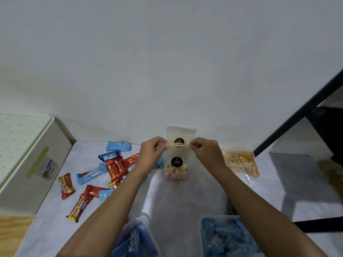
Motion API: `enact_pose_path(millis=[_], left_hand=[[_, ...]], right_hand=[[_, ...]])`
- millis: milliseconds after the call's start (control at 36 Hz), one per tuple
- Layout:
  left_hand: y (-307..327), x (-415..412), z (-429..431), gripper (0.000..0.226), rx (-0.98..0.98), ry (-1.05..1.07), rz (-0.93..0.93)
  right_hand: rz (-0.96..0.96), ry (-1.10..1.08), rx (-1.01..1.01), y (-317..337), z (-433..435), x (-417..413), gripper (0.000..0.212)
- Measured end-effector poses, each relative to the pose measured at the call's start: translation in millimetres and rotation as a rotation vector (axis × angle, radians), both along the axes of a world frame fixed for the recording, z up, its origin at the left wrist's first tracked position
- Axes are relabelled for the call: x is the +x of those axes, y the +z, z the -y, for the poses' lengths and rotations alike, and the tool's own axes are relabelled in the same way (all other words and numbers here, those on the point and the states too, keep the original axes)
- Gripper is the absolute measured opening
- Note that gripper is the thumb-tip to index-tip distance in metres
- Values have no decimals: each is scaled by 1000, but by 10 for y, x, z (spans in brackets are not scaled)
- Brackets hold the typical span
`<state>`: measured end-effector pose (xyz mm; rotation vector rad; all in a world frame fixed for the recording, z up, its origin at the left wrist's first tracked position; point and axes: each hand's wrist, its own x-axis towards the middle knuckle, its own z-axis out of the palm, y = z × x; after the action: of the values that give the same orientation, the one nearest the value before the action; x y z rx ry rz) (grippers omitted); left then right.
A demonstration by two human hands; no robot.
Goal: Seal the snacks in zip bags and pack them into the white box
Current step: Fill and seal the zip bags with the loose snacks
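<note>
I hold a clear zip bag (177,169) upright over the middle of the table, with pastel snack pieces at its bottom and two round black labels on it. My left hand (151,153) pinches the left end of its zip strip. My right hand (207,152) pinches the right end. The white box (27,164) stands at the table's left edge, a yellow slot handle on its side. Loose wrapped snacks (111,169), blue and red, lie scattered between the box and my left arm.
A clear bag of orange sticks (241,163) lies to the right of my right hand. Two clear tubs (228,236) with blue packets sit at the near edge. A black diagonal frame (297,114) rises at the right. The wall is just behind the held bag.
</note>
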<state>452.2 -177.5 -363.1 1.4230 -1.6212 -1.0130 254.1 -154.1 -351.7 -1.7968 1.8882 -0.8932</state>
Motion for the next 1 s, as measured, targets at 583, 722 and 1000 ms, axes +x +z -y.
enact_pose_path(millis=[583,722,1000], left_hand=[[-129,-964,-211,24,-275,-129,184],[-358,-1437,-468,38,41,-273,112],[-441,-2011,-488,35,274,-157,63]], right_hand=[[59,-271,-150,-61,-309,-811,9],[88,-442,-16,-225,-720,-1259,14],[194,-520,310,-406,-881,-1540,31]])
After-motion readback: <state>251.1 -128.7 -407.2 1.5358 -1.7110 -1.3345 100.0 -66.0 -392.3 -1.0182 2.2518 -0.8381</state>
